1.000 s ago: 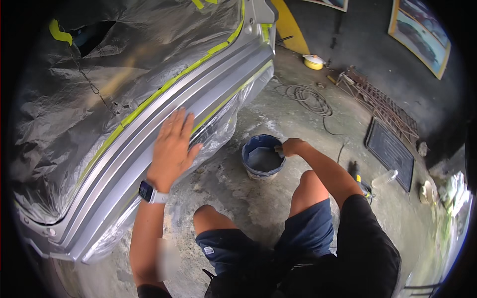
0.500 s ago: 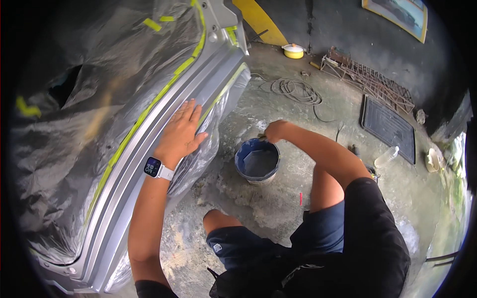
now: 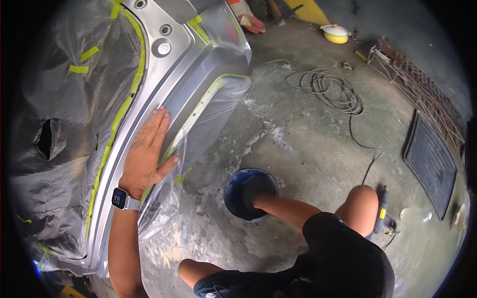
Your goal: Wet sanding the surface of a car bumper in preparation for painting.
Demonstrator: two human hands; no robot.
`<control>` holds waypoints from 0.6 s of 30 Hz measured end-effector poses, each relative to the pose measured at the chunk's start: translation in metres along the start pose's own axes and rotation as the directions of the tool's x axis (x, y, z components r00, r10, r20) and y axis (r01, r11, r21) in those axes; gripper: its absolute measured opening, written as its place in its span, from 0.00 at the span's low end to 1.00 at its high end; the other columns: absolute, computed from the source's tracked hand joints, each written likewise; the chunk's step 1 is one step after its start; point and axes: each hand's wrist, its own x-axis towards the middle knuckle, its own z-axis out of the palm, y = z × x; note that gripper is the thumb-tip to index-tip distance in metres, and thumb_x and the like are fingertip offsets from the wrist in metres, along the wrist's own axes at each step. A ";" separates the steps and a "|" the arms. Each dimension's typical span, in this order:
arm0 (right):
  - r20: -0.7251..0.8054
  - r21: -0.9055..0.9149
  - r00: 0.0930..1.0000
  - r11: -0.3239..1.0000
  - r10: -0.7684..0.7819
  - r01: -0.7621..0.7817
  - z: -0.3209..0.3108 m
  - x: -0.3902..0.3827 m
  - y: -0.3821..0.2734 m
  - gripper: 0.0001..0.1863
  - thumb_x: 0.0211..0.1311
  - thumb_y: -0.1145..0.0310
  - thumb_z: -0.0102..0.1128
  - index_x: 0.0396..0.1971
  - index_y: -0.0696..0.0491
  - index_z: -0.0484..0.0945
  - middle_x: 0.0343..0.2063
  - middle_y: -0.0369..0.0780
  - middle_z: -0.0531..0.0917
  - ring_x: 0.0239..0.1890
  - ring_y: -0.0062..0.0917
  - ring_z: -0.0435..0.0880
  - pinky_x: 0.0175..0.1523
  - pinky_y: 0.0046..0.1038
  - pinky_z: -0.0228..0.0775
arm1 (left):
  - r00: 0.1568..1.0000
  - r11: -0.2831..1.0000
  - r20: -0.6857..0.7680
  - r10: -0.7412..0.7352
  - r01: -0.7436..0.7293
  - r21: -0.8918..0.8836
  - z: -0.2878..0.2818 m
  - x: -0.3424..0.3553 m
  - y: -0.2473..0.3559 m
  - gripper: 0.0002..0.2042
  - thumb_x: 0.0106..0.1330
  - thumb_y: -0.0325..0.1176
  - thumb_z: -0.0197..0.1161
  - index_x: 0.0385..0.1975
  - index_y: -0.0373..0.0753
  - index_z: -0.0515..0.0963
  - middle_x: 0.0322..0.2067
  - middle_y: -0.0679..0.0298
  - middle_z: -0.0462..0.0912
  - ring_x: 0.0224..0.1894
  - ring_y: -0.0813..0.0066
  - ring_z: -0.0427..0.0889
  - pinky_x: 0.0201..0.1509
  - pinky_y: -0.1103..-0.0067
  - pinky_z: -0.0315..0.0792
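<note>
My left hand [image 3: 146,154] lies flat on the silver car body panel [image 3: 171,97], fingers stretched out and thumb apart, holding nothing. A watch with a pale strap [image 3: 124,199] sits on that wrist. Yellow-green masking tape [image 3: 113,134] and clear plastic sheeting [image 3: 64,114] border the panel. My right hand [image 3: 259,199] is down inside a dark blue bucket [image 3: 233,211] of murky liquid on the floor. Its fingers are hidden below the surface, so what they hold does not show.
A coiled hose or cable [image 3: 330,92] lies on the concrete floor [image 3: 298,149]. To the right are a black mat-like tray [image 3: 432,164], a rusty metal rack [image 3: 417,94] and a black-and-yellow power tool [image 3: 385,218]. A yellow lidded pot [image 3: 335,34] stands at the back.
My right hand has gone from the bucket's rim down into the liquid. My left hand stays flat on the panel. The view has shifted, showing more of the panel's upper end.
</note>
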 end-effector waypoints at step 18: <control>-0.892 0.439 0.387 0.650 0.233 0.621 -0.439 -0.102 0.053 0.36 0.71 0.66 0.53 0.77 0.54 0.55 0.76 0.51 0.58 0.78 0.42 0.57 0.80 0.40 0.48 | 0.994 0.992 0.026 -0.108 0.106 0.064 -0.012 0.010 0.011 0.48 0.59 0.58 0.67 0.75 0.35 0.59 0.76 0.50 0.60 0.78 0.50 0.58 0.80 0.61 0.54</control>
